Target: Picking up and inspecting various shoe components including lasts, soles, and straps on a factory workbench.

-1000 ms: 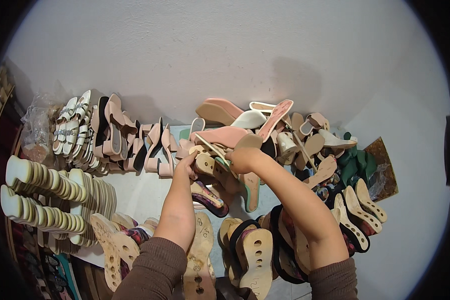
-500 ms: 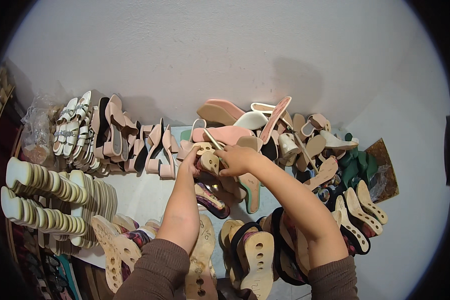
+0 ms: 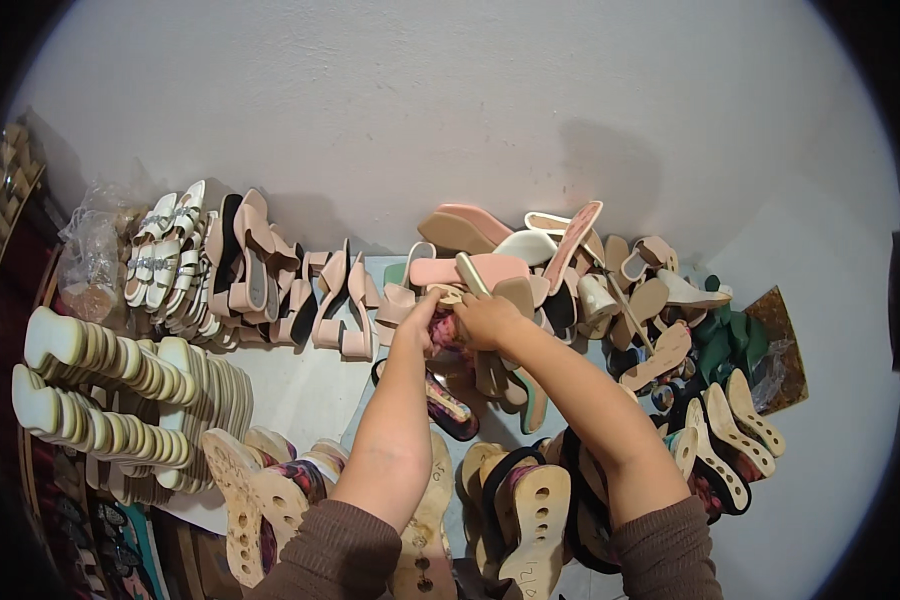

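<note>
Both my hands are at the middle, over the far side of the worktop. My left hand [image 3: 418, 328] is closed around the near side of a tan wooden shoe last [image 3: 448, 294] with floral pink-and-purple fabric on it. My right hand [image 3: 492, 320] presses against its other side, fingers wrapped round a pale, rod-like tool [image 3: 470, 270] that sticks up past them. The tool's working end is hidden by the hand. Just below lies a dark sandal with a floral strap [image 3: 452, 406]. A pink insole [image 3: 490, 270] lies behind the tool.
Stacked cream soles [image 3: 170, 385] stand at the left, with white sandals [image 3: 165, 250] and pink heeled sandals [image 3: 345, 300] behind. Several holed lasts [image 3: 530, 520] line the near edge. Green shoe parts [image 3: 730, 340] and a brown board [image 3: 782, 345] lie right, before the wall [image 3: 450, 120].
The last has been turned, so its holed underside is now less visible and its floral fabric shows. The tool stands more upright. The whole view has shifted slightly.
</note>
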`<move>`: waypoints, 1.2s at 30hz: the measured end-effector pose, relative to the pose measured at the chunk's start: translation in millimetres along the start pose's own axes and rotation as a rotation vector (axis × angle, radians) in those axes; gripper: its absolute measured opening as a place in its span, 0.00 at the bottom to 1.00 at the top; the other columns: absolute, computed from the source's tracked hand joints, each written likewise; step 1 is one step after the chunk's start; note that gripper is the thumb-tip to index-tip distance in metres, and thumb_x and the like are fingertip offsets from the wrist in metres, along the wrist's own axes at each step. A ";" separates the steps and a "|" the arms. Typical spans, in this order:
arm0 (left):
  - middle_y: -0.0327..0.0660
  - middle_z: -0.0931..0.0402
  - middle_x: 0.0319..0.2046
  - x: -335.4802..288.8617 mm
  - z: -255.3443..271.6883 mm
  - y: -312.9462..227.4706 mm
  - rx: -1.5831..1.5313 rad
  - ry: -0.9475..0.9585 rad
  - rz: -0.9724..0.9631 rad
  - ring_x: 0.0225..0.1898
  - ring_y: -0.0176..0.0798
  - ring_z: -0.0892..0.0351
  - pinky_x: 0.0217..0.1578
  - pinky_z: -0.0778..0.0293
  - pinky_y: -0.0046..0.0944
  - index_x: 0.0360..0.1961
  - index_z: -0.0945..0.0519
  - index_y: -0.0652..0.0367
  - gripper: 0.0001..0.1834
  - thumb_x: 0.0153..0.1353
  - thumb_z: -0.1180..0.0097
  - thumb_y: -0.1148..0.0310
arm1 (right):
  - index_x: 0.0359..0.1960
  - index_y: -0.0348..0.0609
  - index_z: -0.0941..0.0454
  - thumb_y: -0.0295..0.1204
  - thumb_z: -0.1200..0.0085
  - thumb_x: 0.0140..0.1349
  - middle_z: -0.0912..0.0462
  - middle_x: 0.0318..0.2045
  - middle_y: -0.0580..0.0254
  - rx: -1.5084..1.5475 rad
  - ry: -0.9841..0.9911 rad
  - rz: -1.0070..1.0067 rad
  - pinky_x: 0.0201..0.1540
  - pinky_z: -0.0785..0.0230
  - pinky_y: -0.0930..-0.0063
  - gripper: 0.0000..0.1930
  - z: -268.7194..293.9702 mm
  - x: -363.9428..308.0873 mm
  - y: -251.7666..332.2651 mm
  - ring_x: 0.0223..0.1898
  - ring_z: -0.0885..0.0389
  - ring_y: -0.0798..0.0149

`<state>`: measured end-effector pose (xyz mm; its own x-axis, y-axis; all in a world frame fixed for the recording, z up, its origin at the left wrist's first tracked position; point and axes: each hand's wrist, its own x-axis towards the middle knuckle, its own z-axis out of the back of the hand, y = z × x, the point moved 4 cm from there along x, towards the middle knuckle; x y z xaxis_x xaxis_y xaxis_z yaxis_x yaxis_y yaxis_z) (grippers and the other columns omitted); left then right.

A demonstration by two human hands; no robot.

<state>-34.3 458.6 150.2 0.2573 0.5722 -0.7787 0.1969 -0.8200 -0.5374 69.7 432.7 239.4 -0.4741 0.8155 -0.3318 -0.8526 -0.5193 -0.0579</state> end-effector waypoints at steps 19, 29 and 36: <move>0.35 0.23 0.21 -106.3 17.4 -93.8 0.112 -0.141 -0.421 0.19 0.34 0.25 0.20 0.34 0.35 0.21 0.26 0.49 0.17 0.45 0.51 0.47 | 0.50 0.37 0.36 0.31 0.39 0.41 0.34 0.49 0.44 0.368 -0.460 0.155 0.52 0.36 0.63 0.32 107.7 -40.6 -12.4 0.50 0.32 0.46; 0.34 0.28 0.23 -221.9 36.5 -130.5 0.343 -0.277 -0.479 0.27 0.34 0.30 0.31 0.38 0.39 0.25 0.27 0.49 0.21 0.43 0.50 0.43 | 0.53 0.32 0.38 0.32 0.40 0.40 0.35 0.46 0.43 0.539 -0.940 -0.067 0.49 0.34 0.65 0.35 174.7 -101.6 3.6 0.45 0.29 0.48; 0.40 0.32 0.37 -279.5 89.9 -95.1 0.188 0.069 -0.342 0.37 0.41 0.29 0.34 0.29 0.48 0.43 0.35 0.52 0.28 0.48 0.49 0.44 | 0.51 0.32 0.37 0.28 0.40 0.38 0.36 0.46 0.43 0.614 -0.910 -0.037 0.49 0.34 0.66 0.33 191.0 -149.6 41.7 0.46 0.30 0.47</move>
<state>-209.9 375.3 389.8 0.2710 0.8075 -0.5240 0.1076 -0.5663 -0.8171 63.2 337.8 466.5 -0.2154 0.8427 0.4934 -0.7141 -0.4806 0.5090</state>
